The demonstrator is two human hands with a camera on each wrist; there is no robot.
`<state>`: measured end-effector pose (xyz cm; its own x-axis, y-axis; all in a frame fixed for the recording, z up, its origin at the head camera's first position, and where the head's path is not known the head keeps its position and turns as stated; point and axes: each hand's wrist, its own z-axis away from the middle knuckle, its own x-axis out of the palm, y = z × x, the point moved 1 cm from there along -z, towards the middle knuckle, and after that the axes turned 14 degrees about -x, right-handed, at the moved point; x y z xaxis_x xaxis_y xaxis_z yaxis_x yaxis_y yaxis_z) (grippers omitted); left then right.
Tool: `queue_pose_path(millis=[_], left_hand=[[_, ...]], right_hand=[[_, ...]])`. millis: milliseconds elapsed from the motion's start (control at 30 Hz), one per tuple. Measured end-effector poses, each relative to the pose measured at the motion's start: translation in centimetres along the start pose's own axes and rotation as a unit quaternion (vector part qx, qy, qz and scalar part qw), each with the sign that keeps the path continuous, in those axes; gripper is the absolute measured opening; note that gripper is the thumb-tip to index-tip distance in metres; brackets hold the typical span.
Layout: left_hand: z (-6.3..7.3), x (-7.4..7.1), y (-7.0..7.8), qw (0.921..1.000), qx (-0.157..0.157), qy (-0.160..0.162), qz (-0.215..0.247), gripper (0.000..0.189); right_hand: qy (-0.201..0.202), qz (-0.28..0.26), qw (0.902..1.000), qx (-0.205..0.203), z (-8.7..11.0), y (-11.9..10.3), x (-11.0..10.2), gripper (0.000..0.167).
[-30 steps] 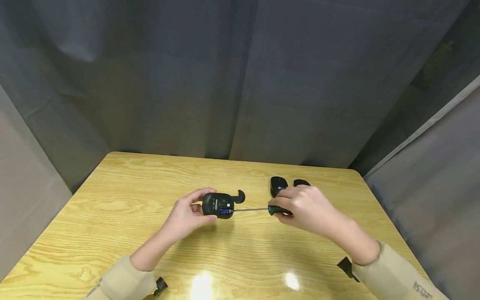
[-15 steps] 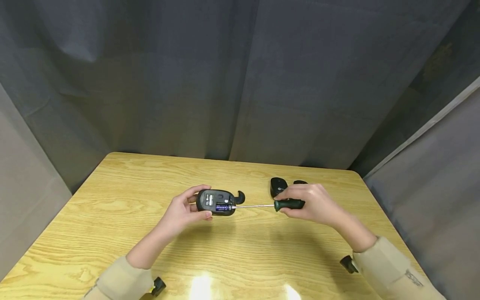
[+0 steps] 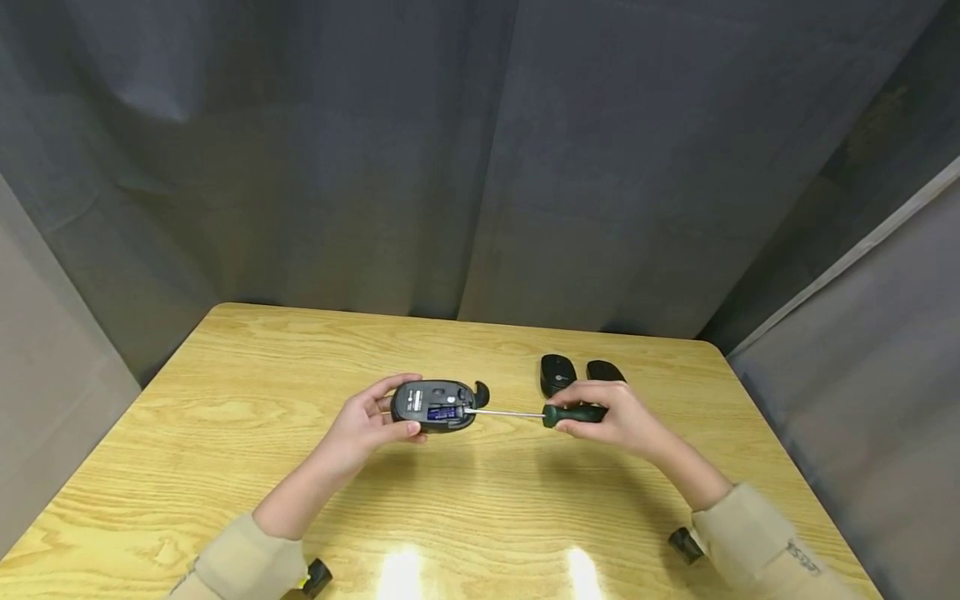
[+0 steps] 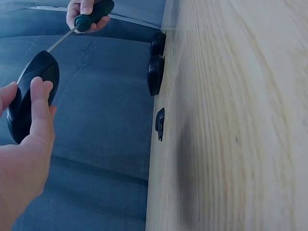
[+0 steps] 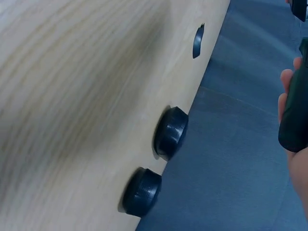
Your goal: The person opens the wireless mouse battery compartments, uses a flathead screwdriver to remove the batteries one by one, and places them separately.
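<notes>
My left hand [image 3: 360, 425] grips a black computer mouse [image 3: 411, 398] by its left end, underside turned up toward the head camera. In its uncovered battery slot lies a blue-purple battery [image 3: 442, 413]. My right hand [image 3: 618, 417] holds a screwdriver [image 3: 579, 414] by its dark green handle, thumb below and fingers above. The metal shaft points left, its tip right at the battery's right end. In the left wrist view, the mouse [image 4: 45, 72] is raised above the table. The right wrist view shows the screwdriver handle [image 5: 294, 120] lying along the fingers.
A small curved black cover [image 3: 482, 393] lies on the wooden table [image 3: 262, 375] just behind the held mouse. Two more black mice [image 3: 557, 373] stand at the back right, close behind my right hand. A grey curtain [image 3: 360, 167] hangs beyond the table's far edge.
The mouse has tilted so its underside and battery show more fully. My right hand with the screwdriver shifted right, then slightly back left; the tip stays at the battery slot.
</notes>
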<state>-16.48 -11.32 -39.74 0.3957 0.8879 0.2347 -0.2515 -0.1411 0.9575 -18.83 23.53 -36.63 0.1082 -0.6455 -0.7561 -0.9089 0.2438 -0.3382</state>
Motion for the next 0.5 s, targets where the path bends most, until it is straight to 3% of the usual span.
queue_pose_path(millis=[267, 500], left_hand=[[-0.1, 0.3, -0.1, 0.9998, -0.008, -0.01, 0.018, 0.07], [-0.1, 0.5, 0.0, 0.9997, -0.003, -0.016, 0.018, 0.071]], right_hand=[[0.012, -0.017, 0.9997, 0.012, -1.3, -2.1, 0.4, 0.027], [0.005, -0.04, 0.998, 0.048, -1.1, -2.2, 1.0, 0.026]])
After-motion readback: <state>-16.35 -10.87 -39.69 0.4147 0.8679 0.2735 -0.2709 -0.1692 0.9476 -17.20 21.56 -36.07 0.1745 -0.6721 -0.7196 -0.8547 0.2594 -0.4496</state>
